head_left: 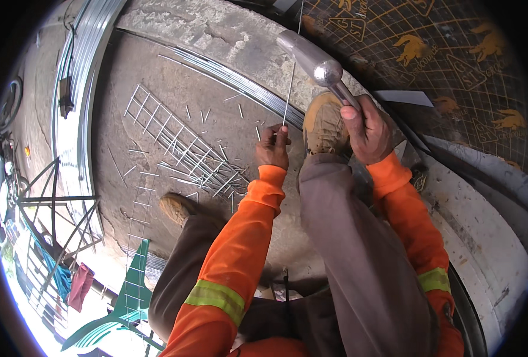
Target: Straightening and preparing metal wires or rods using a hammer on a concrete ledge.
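My right hand (372, 132) grips the handle of a ball-peen hammer (313, 59), all metal and silver. Its head is raised over the pale concrete ledge, close to the rod. Between the thumb and fingers of my left hand (273, 147) is a thin metal rod (290, 83), running up and away past the hammer head. My right work boot (326, 125) rests beside the ledge, just under the hammer. On the ground to the left lies a welded wire lattice (169, 128), with several short cut rod pieces (240, 110) scattered around it.
A bundle of long thin rods (231, 77) lies along the concrete ledge (198, 30). Long shiny metal profiles (77, 131) stretch down the left side. A green plastic chair (134, 291) and a dark metal frame (56, 199) stand lower left. Dark printed boards (442, 65) lie upper right.
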